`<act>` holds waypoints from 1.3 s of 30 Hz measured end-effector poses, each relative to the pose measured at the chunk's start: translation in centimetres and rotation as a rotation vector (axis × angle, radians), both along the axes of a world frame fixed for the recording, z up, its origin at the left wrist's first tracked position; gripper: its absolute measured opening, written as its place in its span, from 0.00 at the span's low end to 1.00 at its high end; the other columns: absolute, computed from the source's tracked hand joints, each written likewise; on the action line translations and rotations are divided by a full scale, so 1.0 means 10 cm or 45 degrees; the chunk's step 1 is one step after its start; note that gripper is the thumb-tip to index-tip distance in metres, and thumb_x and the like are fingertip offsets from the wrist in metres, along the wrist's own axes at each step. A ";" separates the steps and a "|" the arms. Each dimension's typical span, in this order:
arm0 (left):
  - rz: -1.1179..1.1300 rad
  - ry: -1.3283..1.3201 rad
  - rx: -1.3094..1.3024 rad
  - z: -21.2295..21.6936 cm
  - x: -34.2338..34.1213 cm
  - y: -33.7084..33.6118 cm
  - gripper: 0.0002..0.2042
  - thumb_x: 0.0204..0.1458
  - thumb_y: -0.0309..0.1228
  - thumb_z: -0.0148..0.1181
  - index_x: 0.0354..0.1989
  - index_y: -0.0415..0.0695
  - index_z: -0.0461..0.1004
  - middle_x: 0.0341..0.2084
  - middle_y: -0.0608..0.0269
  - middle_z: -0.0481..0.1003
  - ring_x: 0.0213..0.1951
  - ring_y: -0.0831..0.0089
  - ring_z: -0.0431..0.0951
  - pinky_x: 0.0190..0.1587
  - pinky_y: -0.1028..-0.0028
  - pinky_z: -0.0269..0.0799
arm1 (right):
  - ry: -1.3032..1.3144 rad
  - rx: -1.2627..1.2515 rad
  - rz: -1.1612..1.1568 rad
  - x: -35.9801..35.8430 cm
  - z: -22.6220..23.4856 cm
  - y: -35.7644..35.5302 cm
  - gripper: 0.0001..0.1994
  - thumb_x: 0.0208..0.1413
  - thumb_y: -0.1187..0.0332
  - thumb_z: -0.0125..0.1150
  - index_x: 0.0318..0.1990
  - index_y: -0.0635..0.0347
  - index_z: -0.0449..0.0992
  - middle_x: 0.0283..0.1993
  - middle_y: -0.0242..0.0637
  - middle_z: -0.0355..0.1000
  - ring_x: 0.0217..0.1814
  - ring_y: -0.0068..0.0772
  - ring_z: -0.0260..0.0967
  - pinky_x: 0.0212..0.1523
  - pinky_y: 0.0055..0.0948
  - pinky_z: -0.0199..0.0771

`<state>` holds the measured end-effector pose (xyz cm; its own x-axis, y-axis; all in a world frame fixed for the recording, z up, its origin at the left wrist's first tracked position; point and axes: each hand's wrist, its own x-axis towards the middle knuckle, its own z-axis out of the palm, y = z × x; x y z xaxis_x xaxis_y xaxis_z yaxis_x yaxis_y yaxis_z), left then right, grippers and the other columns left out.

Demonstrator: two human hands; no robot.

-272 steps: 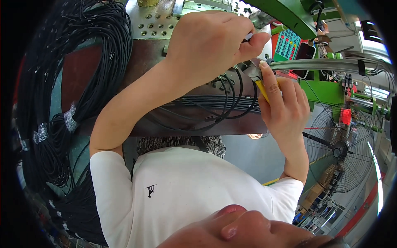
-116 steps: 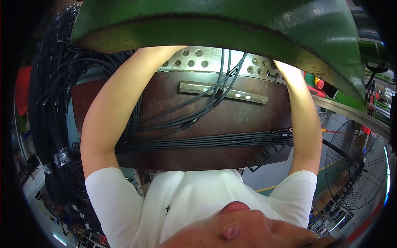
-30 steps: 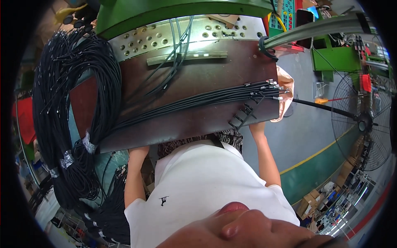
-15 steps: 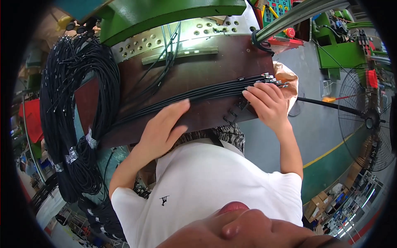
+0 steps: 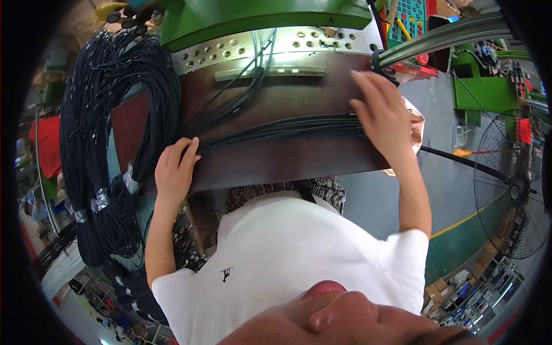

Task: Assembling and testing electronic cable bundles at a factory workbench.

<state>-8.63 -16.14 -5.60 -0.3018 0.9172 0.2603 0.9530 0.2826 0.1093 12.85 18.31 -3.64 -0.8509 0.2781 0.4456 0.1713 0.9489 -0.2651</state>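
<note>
Right, both hands flat on the brown table (image 5: 276,167). Left hand (image 5: 174,171) w/ loose fingers rests on the near-left end of the black cables (image 5: 287,125); right hand (image 5: 382,115), fingers spread, presses their right end. Cable coil (image 5: 109,132) hangs far left.

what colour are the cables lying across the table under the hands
Black, seen in the head view: the cables run across the brown table.

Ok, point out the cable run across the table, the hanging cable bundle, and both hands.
cable run (image 5: 287,127), head view, middle of the strands.
hanging cable bundle (image 5: 109,132), head view, thick of the coil.
left hand (image 5: 175,172), head view, back of hand.
right hand (image 5: 382,115), head view, back of hand.
</note>
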 end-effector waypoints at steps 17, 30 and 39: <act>0.175 -1.151 -0.527 0.49 -0.40 0.35 0.13 0.52 0.34 0.58 0.28 0.34 0.69 0.17 0.59 0.63 0.20 0.74 0.61 0.25 0.72 0.59 | 0.043 -0.123 0.355 -0.49 -0.39 0.28 0.09 0.47 0.69 0.62 0.37 0.58 0.76 0.38 0.35 0.67 0.43 0.38 0.65 0.45 0.34 0.67; -0.196 -2.622 -0.862 0.30 1.28 2.26 0.12 0.57 0.36 0.52 0.36 0.38 0.73 0.19 0.69 0.70 0.17 0.85 0.62 0.18 0.83 0.54 | -0.383 -0.571 0.628 -0.64 -0.25 0.55 0.14 0.53 0.75 0.54 0.47 0.52 0.75 0.41 0.38 0.68 0.47 0.40 0.66 0.50 0.34 0.65; 0.252 -2.638 0.424 0.18 1.39 1.19 0.08 0.60 0.31 0.51 0.42 0.39 0.70 0.23 0.69 0.71 0.20 0.87 0.62 0.23 0.86 0.57 | -0.127 -1.137 0.324 -0.27 -0.02 0.36 0.12 0.60 0.67 0.51 0.46 0.63 0.75 0.42 0.35 0.74 0.44 0.27 0.69 0.48 0.25 0.66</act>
